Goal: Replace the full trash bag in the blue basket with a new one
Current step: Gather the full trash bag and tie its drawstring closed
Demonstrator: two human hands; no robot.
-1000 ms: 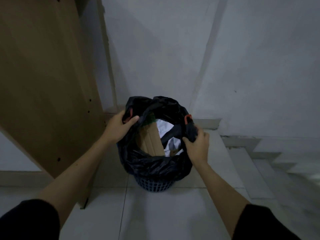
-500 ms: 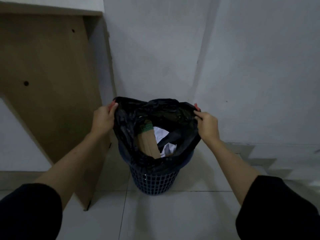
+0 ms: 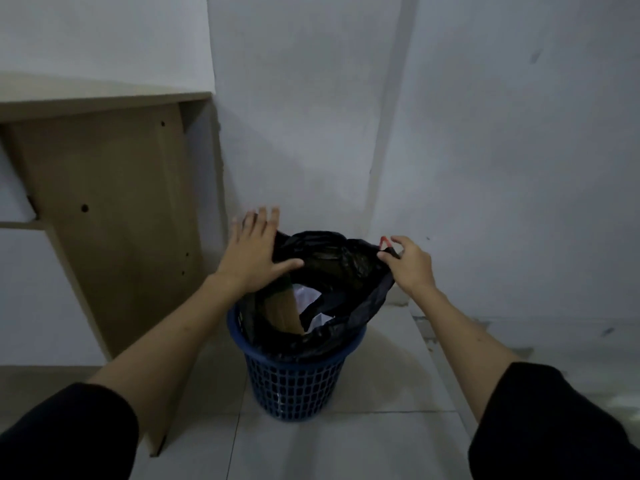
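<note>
1. A round blue plastic lattice basket (image 3: 298, 382) stands on a pale tiled floor (image 3: 346, 445), close to the corner of a grey-white wall (image 3: 485, 133).
2. A full black plastic trash bag (image 3: 332, 271) sits inside the basket, its upper edge raised above the rim. Brown cardboard (image 3: 280, 311) and crumpled white paper (image 3: 306, 294) show in its open mouth.
3. The left hand (image 3: 254, 252) is spread wide, fingers straight, at the bag's left upper edge. Its thumb lies against the black plastic and grips nothing.
4. The right hand (image 3: 408, 263) pinches the bag's right upper edge, where a red drawstring tip (image 3: 383, 241) sticks up (only a short piece shows).
5. Both forearms are bare, with black sleeves (image 3: 69, 434) near the elbows.
6. A light brown wooden desk side panel (image 3: 114, 237) stands left of the basket.
</note>
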